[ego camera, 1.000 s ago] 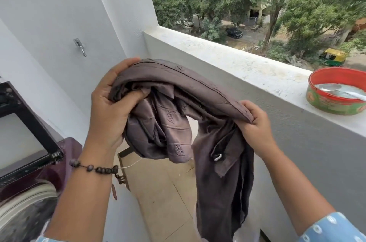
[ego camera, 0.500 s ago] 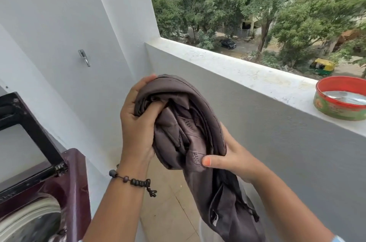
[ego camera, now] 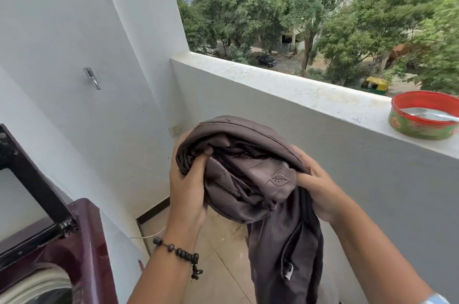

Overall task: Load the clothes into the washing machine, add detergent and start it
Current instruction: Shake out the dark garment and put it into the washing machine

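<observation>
A brown-grey garment (ego camera: pixel 250 179) is bunched up in front of me, its lower end hanging down toward the floor. My left hand (ego camera: pixel 188 187) grips its left side, a bead bracelet on the wrist. On the right side of the bundle my right hand (ego camera: pixel 315 187) holds the cloth. The maroon top-loading washing machine (ego camera: pixel 84 249) stands at the lower left with its dark-framed lid (ego camera: pixel 32 179) raised; part of the drum rim shows at the bottom left corner.
A white parapet wall (ego camera: pixel 285 90) runs along the right, with a red and green tin (ego camera: pixel 422 117) holding a spoon on its ledge. A metal hook (ego camera: pixel 92 77) sticks out of the left wall. Tiled floor (ego camera: pixel 223 254) lies below my hands.
My hands came closer together, gathering the garment into a tighter bundle. The bundle and hands shifted right and lower in view as my head turned left.
</observation>
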### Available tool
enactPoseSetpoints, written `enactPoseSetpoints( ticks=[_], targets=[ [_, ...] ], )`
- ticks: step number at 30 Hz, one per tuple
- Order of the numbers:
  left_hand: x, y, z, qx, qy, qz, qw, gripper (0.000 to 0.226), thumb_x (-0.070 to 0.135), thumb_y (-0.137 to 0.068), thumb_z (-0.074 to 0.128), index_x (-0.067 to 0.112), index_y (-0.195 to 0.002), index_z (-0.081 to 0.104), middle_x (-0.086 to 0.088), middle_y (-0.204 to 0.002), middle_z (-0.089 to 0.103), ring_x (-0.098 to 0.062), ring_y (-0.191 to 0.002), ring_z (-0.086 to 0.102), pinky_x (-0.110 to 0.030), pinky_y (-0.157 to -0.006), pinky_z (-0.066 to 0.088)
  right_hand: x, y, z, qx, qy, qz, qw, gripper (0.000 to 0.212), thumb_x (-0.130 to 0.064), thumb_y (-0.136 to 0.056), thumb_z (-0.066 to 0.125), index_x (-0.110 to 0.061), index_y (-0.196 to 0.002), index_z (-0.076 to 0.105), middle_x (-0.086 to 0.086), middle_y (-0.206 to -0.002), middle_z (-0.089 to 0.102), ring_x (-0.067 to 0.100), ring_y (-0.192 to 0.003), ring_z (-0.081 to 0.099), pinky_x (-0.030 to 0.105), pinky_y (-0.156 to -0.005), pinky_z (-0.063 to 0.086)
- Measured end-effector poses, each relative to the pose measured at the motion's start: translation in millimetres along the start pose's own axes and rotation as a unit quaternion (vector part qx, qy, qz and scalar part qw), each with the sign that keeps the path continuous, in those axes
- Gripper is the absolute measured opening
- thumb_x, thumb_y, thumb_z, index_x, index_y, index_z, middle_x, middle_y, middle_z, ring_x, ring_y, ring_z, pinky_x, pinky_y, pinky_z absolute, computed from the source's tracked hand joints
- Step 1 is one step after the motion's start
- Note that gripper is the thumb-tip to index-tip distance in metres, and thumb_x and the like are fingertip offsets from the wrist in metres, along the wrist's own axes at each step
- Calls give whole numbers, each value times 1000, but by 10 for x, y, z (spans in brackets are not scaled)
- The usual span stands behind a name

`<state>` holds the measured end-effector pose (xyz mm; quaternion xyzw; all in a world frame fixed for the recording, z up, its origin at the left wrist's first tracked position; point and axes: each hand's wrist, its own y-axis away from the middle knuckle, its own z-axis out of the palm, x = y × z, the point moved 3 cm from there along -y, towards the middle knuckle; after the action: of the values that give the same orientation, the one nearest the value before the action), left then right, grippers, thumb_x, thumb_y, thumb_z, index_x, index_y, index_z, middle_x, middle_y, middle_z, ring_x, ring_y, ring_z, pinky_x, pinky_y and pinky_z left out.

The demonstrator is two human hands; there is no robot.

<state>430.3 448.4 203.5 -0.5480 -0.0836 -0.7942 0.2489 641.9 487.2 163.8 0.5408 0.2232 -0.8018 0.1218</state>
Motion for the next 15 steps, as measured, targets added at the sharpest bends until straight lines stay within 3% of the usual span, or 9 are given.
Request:
enactPoseSetpoints(
  ticks=[2,4,6,9,12,15],
  targets=[
    [-48,-30,-74,44,16,-12,999,40,3,-89,65,-1,-128,59,-14,-117,68,-24,-108,65,-38,-95,52,13,36,101,-62,-5,43,997,67,-2,-75,61,-9,-139,44,9,-128,62,20,-113,61,31,-92,50],
    [-37,-76,-113,47,14,8,999,42,5,-87,65,-1,-127,58,-11,-113,69,-19,-104,65,-37,-95,52,87,82,224,-105,65,80,989,83,-9,-71,72,-21,-145,37,2,-138,56,19,-125,56,33,-100,47],
    [-26,-92,-129,35,-1,20,999,39,0,-89,62,-1,-128,57,-6,-109,70,-14,-100,66,-33,-94,54,152,95,351,-83,153,87,981,89,-3,-71,81,-35,-141,38,-12,-133,60,9,-125,56,23,-96,48],
    [-79,-118,-205,-8,-35,-14,999,39,1,-90,63,2,-129,57,-6,-110,71,-14,-102,68,-32,-91,56,148,47,415,-13,162,50,985,78,6,-72,79,-25,-136,47,-11,-127,65,7,-120,60,17,-90,48],
    [-134,-209,-379,-111,-96,-124,981,78,27,-66,80,11,-137,52,-14,-124,68,-24,-112,65,-43,-94,54,27,-20,296,30,223,25,974,72,14,-75,75,-13,-137,49,1,-127,66,15,-120,61,26,-98,49],
    [-38,-221,-540,-211,-245,-147,935,118,40,-56,91,45,-151,22,1,-147,52,-15,-135,50,-45,-111,41,-157,-67,211,23,398,26,917,73,3,-73,76,-28,-134,50,-10,-119,67,6,-111,63,32,-97,50]
  ],
)
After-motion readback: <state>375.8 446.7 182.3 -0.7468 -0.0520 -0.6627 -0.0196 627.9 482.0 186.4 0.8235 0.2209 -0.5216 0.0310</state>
